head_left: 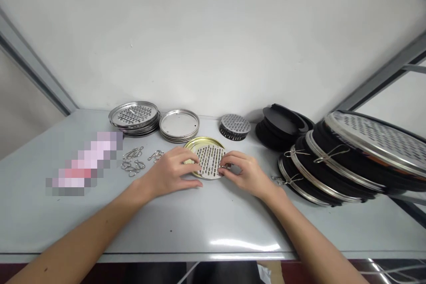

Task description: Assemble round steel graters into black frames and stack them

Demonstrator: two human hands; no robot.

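A round perforated metal disc (210, 162), covered in rows of slots, lies over a gold-coloured round lid (191, 143) with a raised rim. At its left edge is my left hand (175, 169), index finger and thumb on either side of the rim. My right hand (244, 172) pinches the right edge between thumb and bent fingers. The disc's rim is partly hidden under my fingertips. Small bent wire clips (133, 162) lie in a loose group left of my left hand, with a few more wire clips (156, 155) close by it.
Along the wall stand stacked slotted metal lids (135, 115), plain metal lids (179, 123), small perforated discs (234, 125) and black round pieces (282, 124). On the right leans a pile of black, metal-rimmed round assemblies (353, 159) with wire loops. A pixelated item (86, 162) lies left.
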